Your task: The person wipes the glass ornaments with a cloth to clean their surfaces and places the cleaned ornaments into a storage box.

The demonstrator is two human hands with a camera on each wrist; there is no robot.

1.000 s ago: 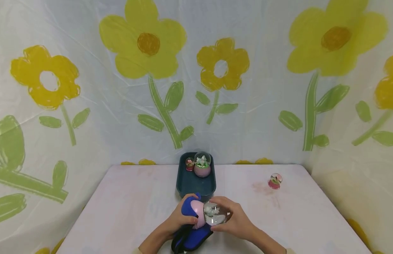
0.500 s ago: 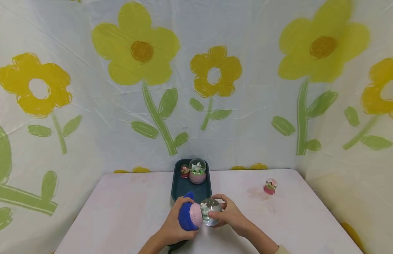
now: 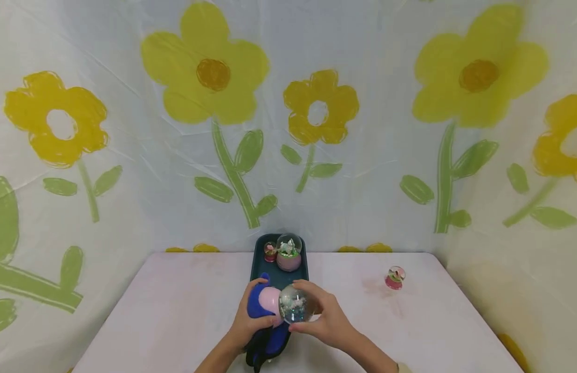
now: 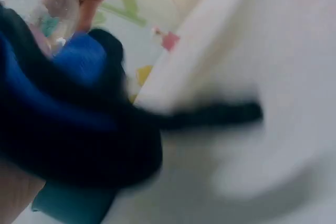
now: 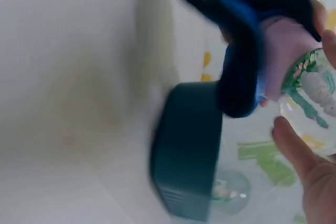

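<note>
A large snow globe with a pink base lies on its side in the air between my hands, before the tray, its clear dome (image 3: 295,304) to the right. The right hand (image 3: 329,317) holds the dome with fingers and thumb on opposite sides. My left hand (image 3: 243,321) grips a blue cloth with black edging (image 3: 256,303), which wraps around the pink base (image 3: 270,299). A dark strap hangs from the cloth, blurred in the left wrist view. White and green figures (image 5: 312,93) show inside the dome in the right wrist view.
A dark teal tray (image 3: 280,280) stands behind the hands. At its far end sit a small red-based snow globe (image 3: 270,252) and a larger pink-based one (image 3: 289,254). Another small red-based snow globe (image 3: 395,278) stands on the table at right. Flower-patterned curtain (image 3: 279,217) lies behind.
The globe was turned between my hands and the cloth shifted on its base. Both hands have moved slightly left and up, nearer the tray. The tray's contents and the globe at right stay put.
</note>
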